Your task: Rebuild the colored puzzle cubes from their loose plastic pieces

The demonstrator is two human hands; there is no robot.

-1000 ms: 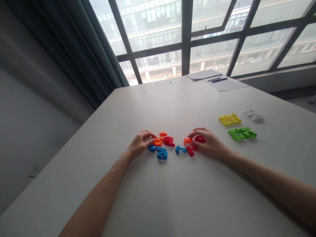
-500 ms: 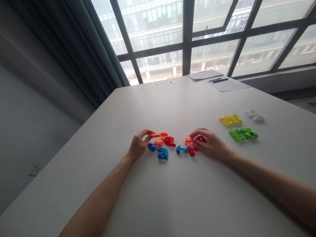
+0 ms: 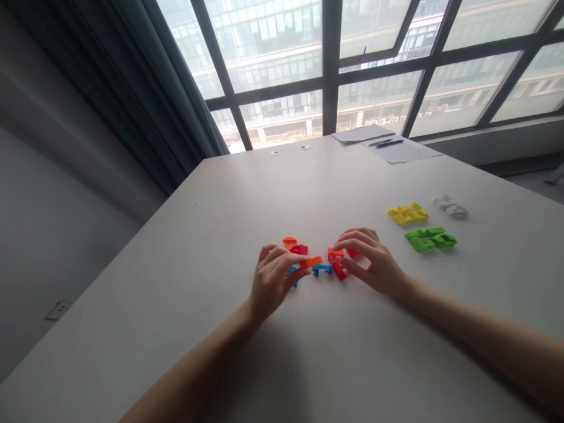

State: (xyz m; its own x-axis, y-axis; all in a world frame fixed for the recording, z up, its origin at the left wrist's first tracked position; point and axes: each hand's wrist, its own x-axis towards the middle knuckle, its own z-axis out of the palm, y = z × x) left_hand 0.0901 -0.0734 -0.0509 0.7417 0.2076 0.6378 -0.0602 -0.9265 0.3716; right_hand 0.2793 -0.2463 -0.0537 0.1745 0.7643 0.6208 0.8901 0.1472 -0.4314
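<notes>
My left hand [image 3: 275, 276] pinches a small orange plastic block [image 3: 314, 262] between thumb and fingers, just above the table. Around and partly behind that hand are another orange block [image 3: 289, 241], a red block [image 3: 299, 249] and blue pieces [image 3: 291, 271], mostly hidden. Between the hands lies a blue notched block [image 3: 322, 269]. My right hand [image 3: 370, 258] has its thumb and fingertips closed about a second orange block [image 3: 335, 254] resting low at the table. Beside its thumb is a red block [image 3: 338, 271]; another red one [image 3: 353, 252] shows under the fingers.
Yellow pieces [image 3: 408, 214], green pieces [image 3: 430, 239] and white pieces [image 3: 450, 207] lie grouped to the right on the white table [image 3: 247, 200]. Papers [image 3: 408, 154] and a pen [image 3: 390, 143] are at the far edge by the window.
My left hand has moved right with an orange block in its pinch, passing over the blue pieces. My right hand has stayed near its orange block, its thumb now lower. The view has shifted slightly.
</notes>
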